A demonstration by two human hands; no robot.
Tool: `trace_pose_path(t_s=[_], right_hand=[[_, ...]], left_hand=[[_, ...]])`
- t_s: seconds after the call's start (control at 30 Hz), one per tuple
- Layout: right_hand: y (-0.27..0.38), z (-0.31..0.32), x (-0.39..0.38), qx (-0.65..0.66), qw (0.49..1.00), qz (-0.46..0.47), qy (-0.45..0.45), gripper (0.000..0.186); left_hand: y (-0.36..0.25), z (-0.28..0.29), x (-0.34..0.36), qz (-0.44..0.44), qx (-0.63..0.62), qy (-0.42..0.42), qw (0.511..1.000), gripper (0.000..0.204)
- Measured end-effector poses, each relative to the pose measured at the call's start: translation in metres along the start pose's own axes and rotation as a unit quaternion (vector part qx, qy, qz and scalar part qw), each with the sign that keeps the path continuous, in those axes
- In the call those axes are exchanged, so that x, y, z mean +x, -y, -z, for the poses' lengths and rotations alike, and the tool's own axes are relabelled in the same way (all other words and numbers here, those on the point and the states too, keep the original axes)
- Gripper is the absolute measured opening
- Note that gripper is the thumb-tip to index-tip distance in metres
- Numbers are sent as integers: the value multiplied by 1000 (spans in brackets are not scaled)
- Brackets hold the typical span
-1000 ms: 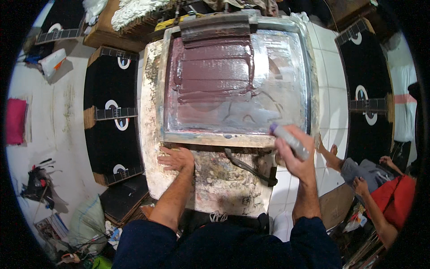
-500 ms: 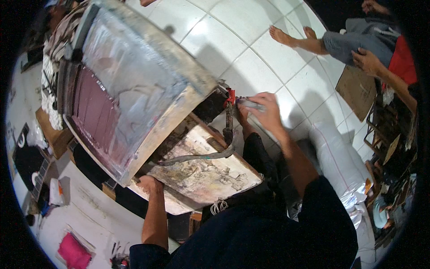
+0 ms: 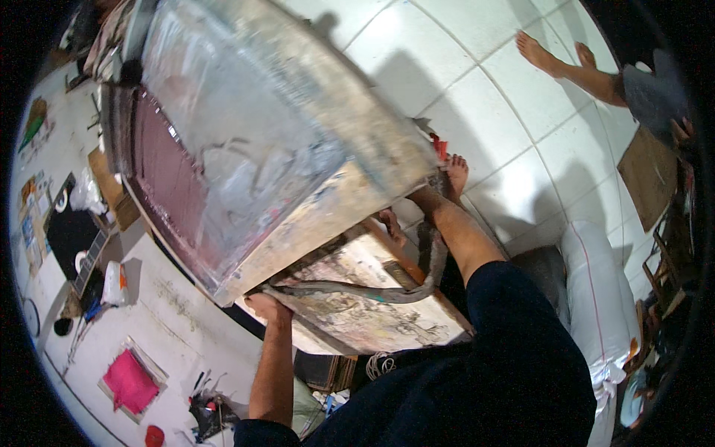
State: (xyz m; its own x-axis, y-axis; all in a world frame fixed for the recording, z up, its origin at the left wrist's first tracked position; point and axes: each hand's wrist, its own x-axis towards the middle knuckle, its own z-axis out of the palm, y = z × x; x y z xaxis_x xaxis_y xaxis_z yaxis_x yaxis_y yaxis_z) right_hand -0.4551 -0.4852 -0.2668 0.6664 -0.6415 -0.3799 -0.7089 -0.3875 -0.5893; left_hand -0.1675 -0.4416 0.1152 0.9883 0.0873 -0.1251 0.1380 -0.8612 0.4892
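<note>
A large wooden screen-printing frame stands tilted up in front of me, its grey-blue mesh smeared and a band of dark maroon ink along its left part. My left hand is closed at the frame's lower left corner. Below the frame lies a stained pale board, with a grey strap or hose looped across it. My right hand reaches under the frame's right corner; the frame hides its fingers and anything in them. A red piece shows beside that corner.
A bare foot is on the white tiles just beyond the right corner. Another person's legs extend at the upper right. White sacks stand at my right. A pink cloth and a black bag lie at lower left.
My right hand has moved from outside the frame's right corner, where it held a greyish object, to under the frame. The view has shifted; my left hand stays at the lower corner.
</note>
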Motion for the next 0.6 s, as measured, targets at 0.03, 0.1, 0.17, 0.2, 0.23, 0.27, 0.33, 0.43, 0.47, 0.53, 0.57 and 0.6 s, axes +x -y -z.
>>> trace_pose_path(t_s=[0.03,0.1,0.17,0.2,0.23,0.27,0.33,0.43,0.47,0.53,0.57,0.6], right_hand=[[1,-8,4,-1,1000,0,2,26],[-6,-17,2,-12,995,57,-81,35],[-19,-12,-14,66,989,13,-133,43],[-28,-3,-27,109,986,-38,-123,45],[-36,12,-40,150,978,-90,-111,48],[-46,32,-60,191,960,-187,-83,49],[-61,86,-99,290,882,-298,-220,49],[-54,191,-163,310,786,-340,-413,26],[-39,226,-174,211,764,-352,-497,23],[6,288,-187,109,744,-301,-587,16],[37,310,-190,45,751,-253,-608,14],[73,323,-188,54,782,-187,-592,14]], left_hand=[[2,0,6,-9,53,-22,998,77],[9,-3,15,1,69,-72,995,68],[17,-4,19,-52,107,-77,990,60],[21,-8,20,-60,178,-107,976,58],[22,-12,22,-65,250,-132,957,56],[22,-15,22,-69,263,-142,952,55],[21,-23,20,-39,292,-161,942,55],[18,-32,11,-2,304,-168,938,56],[19,-31,8,-3,302,-155,941,55],[25,-24,1,-26,223,-129,966,59],[29,-16,-1,-33,188,-108,976,61],[31,-9,-2,-53,157,-102,981,56]])
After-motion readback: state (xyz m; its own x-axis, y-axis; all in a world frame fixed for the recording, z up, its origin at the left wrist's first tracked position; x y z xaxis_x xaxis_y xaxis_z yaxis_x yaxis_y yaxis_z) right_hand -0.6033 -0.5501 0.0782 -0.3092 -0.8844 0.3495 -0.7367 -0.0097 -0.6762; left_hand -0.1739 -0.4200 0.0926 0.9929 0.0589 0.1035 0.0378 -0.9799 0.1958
